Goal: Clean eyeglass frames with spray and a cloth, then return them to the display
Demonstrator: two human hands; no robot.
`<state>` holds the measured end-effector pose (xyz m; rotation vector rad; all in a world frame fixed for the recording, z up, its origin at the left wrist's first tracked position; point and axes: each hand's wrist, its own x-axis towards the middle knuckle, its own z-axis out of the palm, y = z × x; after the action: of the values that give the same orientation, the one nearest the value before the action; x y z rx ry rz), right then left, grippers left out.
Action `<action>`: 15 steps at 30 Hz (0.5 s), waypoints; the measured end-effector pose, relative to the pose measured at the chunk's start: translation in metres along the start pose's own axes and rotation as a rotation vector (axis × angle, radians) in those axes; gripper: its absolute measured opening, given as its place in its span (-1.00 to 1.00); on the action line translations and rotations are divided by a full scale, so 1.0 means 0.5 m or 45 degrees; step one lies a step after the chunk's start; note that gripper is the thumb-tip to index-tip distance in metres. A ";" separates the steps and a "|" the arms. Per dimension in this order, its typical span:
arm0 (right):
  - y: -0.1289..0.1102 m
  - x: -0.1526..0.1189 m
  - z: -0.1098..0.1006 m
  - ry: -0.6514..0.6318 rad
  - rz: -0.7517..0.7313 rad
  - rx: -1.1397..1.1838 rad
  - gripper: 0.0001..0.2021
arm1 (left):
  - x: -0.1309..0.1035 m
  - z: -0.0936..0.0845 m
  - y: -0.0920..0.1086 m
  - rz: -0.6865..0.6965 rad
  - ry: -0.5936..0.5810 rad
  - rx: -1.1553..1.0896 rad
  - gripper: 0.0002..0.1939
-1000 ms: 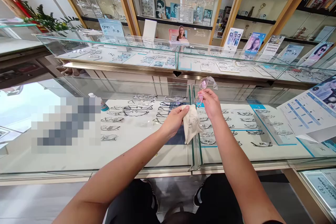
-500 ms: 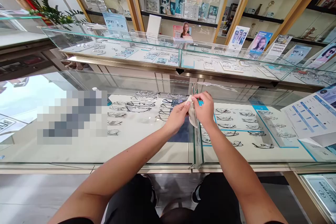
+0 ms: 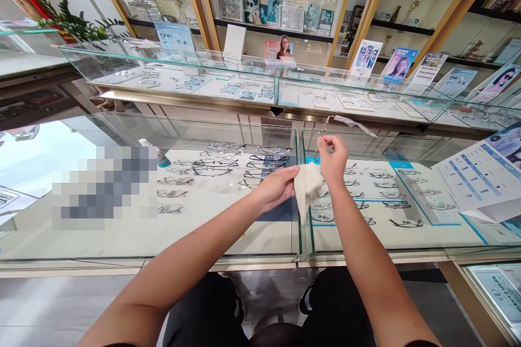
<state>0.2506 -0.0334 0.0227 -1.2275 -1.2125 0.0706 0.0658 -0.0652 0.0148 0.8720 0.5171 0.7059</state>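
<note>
My left hand (image 3: 279, 188) pinches a cream cleaning cloth (image 3: 309, 187) between thumb and fingers, and the cloth hangs down over the glass counter. Just to its right, my right hand (image 3: 334, 158) is closed on a thin pair of eyeglasses (image 3: 324, 129). Part of the frame rises above the fingers; the rest is hidden by the hand. A pale, translucent strip (image 3: 354, 123) extends to the right from the top of the eyeglasses. Beneath both hands, rows of eyeglasses (image 3: 215, 167) lie inside the glass display case (image 3: 228, 238).
A small white bottle with a teal label (image 3: 157, 153) stands on the left of the counter, beside a pixelated area. A printed card stand (image 3: 480, 173) is at the right. Behind runs a second glass case (image 3: 183, 92) with upright cards, and shelves (image 3: 280, 30) stand farther back.
My hands have moved apart. The right has gone up and right with the eyeglasses, out of the cloth. The cloth now hangs loosely from my left hand, which is slightly lower.
</note>
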 end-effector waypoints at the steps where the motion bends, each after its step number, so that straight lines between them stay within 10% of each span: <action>1: 0.004 0.008 -0.004 -0.002 0.067 0.071 -0.82 | -0.003 0.002 -0.006 -0.074 -0.060 -0.064 -0.66; 8: 0.008 0.027 -0.014 -0.090 0.310 0.439 -0.81 | 0.002 -0.012 -0.058 -0.090 -0.171 0.481 -0.59; 15: -0.008 0.025 -0.021 -0.234 0.279 0.550 -0.85 | 0.006 -0.040 -0.008 0.964 0.401 1.514 -0.60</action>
<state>0.2617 -0.0343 0.0355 -0.9796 -1.1393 0.5888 0.0558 -0.0545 0.0003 2.1533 0.9251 1.2533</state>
